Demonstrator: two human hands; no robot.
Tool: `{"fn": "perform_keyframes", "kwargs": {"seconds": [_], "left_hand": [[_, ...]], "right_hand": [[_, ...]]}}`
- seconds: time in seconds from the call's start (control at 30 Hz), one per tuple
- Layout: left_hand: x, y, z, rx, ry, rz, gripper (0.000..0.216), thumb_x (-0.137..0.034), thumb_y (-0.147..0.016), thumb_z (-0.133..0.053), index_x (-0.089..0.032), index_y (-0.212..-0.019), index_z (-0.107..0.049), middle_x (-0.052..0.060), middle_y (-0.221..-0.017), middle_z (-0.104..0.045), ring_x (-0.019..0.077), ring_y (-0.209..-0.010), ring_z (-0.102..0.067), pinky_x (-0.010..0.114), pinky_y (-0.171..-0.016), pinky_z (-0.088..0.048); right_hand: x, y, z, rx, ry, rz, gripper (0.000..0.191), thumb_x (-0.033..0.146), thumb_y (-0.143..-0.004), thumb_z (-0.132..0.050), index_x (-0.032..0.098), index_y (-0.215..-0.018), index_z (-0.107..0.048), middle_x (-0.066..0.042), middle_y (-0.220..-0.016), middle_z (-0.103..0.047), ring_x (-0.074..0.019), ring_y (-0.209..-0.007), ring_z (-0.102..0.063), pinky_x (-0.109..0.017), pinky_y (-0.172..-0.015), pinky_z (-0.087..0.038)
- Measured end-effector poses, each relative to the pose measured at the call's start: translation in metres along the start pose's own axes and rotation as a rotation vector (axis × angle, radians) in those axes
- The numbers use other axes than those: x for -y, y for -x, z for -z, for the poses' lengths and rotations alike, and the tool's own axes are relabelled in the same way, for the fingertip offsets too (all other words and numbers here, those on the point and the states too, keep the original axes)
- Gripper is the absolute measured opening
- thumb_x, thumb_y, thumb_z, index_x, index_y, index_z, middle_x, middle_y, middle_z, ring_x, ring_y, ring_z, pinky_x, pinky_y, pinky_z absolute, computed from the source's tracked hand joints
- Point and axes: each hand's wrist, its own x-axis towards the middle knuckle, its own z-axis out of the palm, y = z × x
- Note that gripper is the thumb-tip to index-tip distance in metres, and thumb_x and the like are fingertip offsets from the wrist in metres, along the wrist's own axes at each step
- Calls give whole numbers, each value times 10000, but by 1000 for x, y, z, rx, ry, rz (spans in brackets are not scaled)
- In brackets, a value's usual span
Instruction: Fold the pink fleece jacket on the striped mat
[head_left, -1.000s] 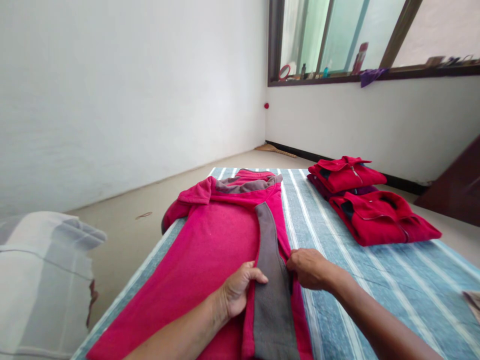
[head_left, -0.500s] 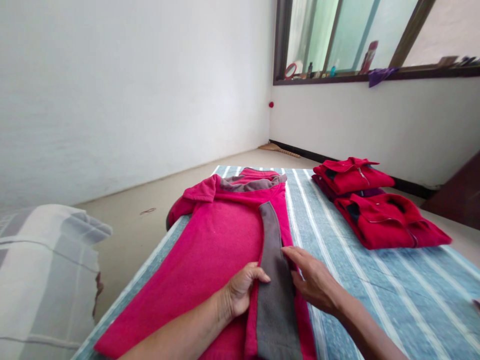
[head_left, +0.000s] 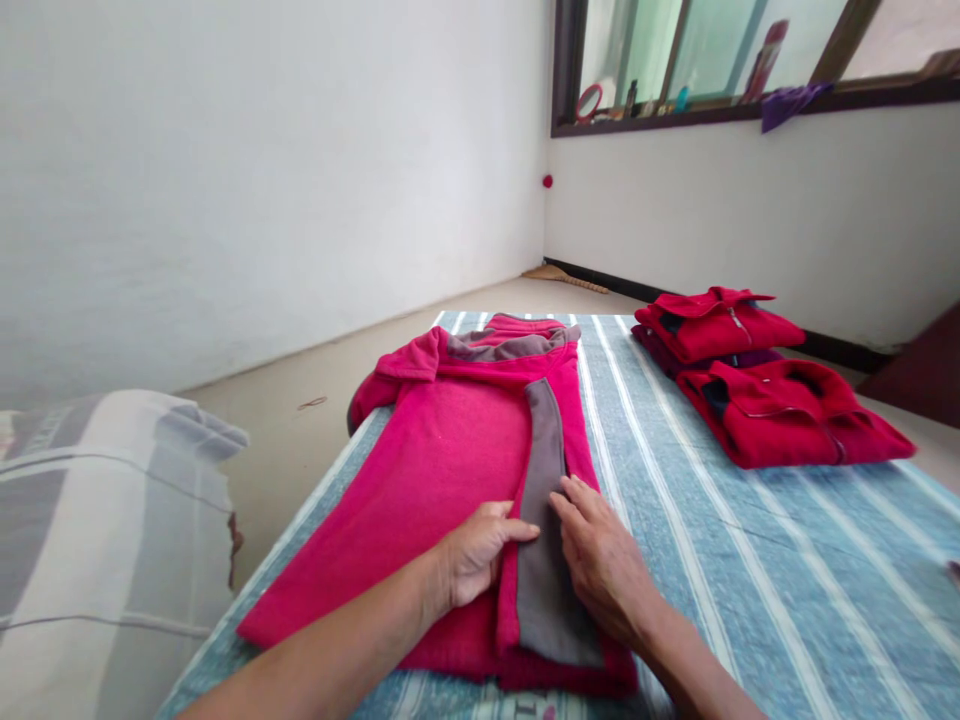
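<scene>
A pinkish-red jacket (head_left: 450, 460) lies spread lengthwise over the bed's near part, its collar end away from me. A long grey strip of the garment (head_left: 544, 450) runs down its right side. My left hand (head_left: 480, 550) pinches the left edge of this strip, the thumb on top and the other fingers partly hidden underneath. On the strip's right edge rests my right hand (head_left: 596, 545), its fingers stretched out and touching the cloth. One sleeve (head_left: 409, 360) is bunched at the far left by the collar.
Folded red jackets (head_left: 787, 420) are stacked at the right on the striped blue bed cover (head_left: 675, 420). A wrapped grey-and-white bundle (head_left: 112, 520) stands at the left. Behind are white walls and a window sill (head_left: 675, 118) with small bottles and a purple cloth (head_left: 791, 103).
My right hand has moved left onto the grey strip from its right edge. My left hand still grips the strip's left edge. The view has tilted down, showing the jacket's lower hem.
</scene>
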Motion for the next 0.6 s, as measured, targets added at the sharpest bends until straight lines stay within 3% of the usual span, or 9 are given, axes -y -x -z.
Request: {"fn": "perform_keyframes", "kwargs": {"seconds": [0.13, 0.27, 0.37, 0.5, 0.6], "left_hand": [[1, 12, 0, -1, -124, 45, 394, -149, -606, -711, -163, -983, -600, 46, -807, -703, 220, -717, -669, 340, -708, -514], [6, 25, -1, -136, -433, -52, 280, -146, -600, -684, -191, -836, -541, -53, -608, -585, 141, -525, -560, 225, -502, -412], [7, 32, 5, -259, -788, -127, 219, -168, -616, -662, -216, -680, -459, -91, -482, -441, 108, -405, -418, 222, -424, -288], [-7, 30, 12, -386, -1148, -383, 216, -200, -602, -716, -222, -677, -514, -57, -510, -469, 156, -473, -468, 275, -540, -350], [-27, 6, 3, -394, -1194, -612, 112, -261, -706, -671, -221, -774, -592, 24, -700, -604, 236, -729, -603, 324, -757, -426]], "right_hand": [[14, 9, -12, -20, 39, -16, 405, 158, -865, -434, 147, -1241, -587, -133, -1393, -473, -284, -1343, -343, -462, -1091, -323], [17, 10, -21, -29, 76, -27, 369, 246, -891, -466, 166, -1222, -607, -120, -1393, -475, -286, -1331, -363, -455, -1084, -334], [16, 10, -25, -53, 93, -7, 390, 334, -882, -506, 165, -1217, -613, -129, -1384, -482, -295, -1316, -385, -460, -1074, -350], [14, 12, -34, -108, 106, 13, 443, 441, -843, -563, 206, -1215, -613, -116, -1388, -481, -313, -1309, -393, -475, -1053, -372], [10, 13, -52, -208, 151, 59, 453, 481, -806, -591, 216, -1170, -638, -119, -1349, -523, -327, -1267, -447, -468, -1006, -414]]}}
